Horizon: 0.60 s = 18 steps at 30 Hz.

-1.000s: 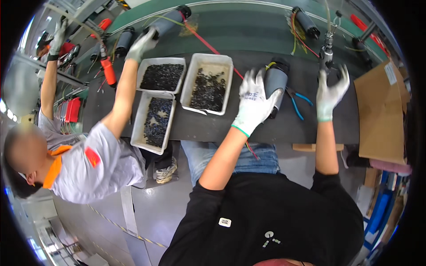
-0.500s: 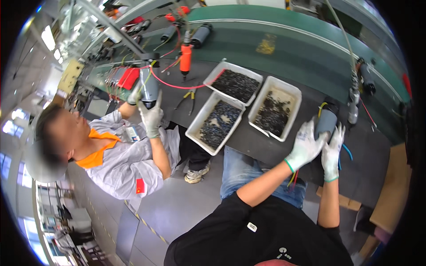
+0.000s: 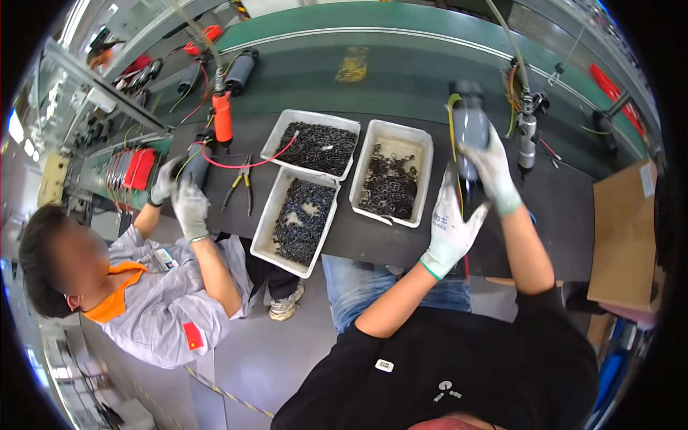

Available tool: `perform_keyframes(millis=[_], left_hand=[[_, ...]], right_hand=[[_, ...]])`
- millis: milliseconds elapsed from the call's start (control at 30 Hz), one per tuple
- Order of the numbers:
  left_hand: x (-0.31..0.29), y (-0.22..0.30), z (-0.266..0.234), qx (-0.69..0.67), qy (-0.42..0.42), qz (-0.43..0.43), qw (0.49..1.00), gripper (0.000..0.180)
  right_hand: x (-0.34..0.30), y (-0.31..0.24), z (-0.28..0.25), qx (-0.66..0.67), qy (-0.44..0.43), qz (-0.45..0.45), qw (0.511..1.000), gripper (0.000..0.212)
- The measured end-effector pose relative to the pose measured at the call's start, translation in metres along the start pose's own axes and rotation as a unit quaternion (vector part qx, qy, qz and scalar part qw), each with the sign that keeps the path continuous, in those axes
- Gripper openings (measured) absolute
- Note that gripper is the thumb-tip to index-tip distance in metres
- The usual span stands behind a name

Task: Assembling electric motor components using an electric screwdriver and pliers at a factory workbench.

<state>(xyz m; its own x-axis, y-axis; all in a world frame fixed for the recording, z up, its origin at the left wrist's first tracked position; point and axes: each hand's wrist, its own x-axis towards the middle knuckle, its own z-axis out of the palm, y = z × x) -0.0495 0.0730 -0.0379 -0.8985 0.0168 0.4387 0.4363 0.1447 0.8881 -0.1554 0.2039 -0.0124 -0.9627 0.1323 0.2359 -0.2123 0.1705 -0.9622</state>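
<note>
- Evidently the right hand [image 3: 494, 168], gloved in white, is closed around the lower right side of a grey cylinder [image 3: 471, 129]; the blur hides the exact finger placement, but a wraparound hold suits so smooth and round a body.
- Beside the cylinder's lower end, the left hand [image 3: 449, 226] has its thumb spread wide from the fingers, probably to steady or guide; whether it touches the yellow wire [image 3: 453, 132] running down that side, I cannot tell.
- Together the hands keep the cylinder between them over the near part of the dark table [image 3: 552, 247], its long axis pointing away from the wearer.
- Just right of it, a silver tool [image 3: 527, 140] hangs on a hose, presumably to stay within reach without taking table space.
- Left of the hands stand a right tray [image 3: 401, 148], an upper tray [image 3: 276, 136] and a lower tray [image 3: 283, 264], all holding small dark parts; their spot between two workers likely lets both reach them.
- Further left, a co-worker's gloved hands [image 3: 190, 206] are at another cylinder [image 3: 196, 166], with yellow-handled pliers [image 3: 247, 190] lying near.
- Beyond everything runs a green conveyor [image 3: 416, 86].
</note>
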Motion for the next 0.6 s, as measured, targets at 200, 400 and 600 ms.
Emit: perform_keyframes(millis=[200, 400, 600], left_hand=[[-0.019, 0.013, 0.011, 0.182, 0.000, 0.092, 0.979, 0.084], [-0.023, -0.014, 0.024, 0.198, -0.094, 0.124, 0.968, 0.068], [-0.032, -0.028, 0.014, 0.197, -0.085, 0.164, 0.963, 0.049]], right_hand=[[0.190, -0.004, 0.020, -0.318, 0.102, 0.018, 0.942, 0.070], [0.201, 0.016, 0.040, -0.557, 0.094, 0.021, 0.825, 0.058], [-0.032, -0.086, -0.031, -0.388, -0.340, -0.189, 0.835, 0.023]])
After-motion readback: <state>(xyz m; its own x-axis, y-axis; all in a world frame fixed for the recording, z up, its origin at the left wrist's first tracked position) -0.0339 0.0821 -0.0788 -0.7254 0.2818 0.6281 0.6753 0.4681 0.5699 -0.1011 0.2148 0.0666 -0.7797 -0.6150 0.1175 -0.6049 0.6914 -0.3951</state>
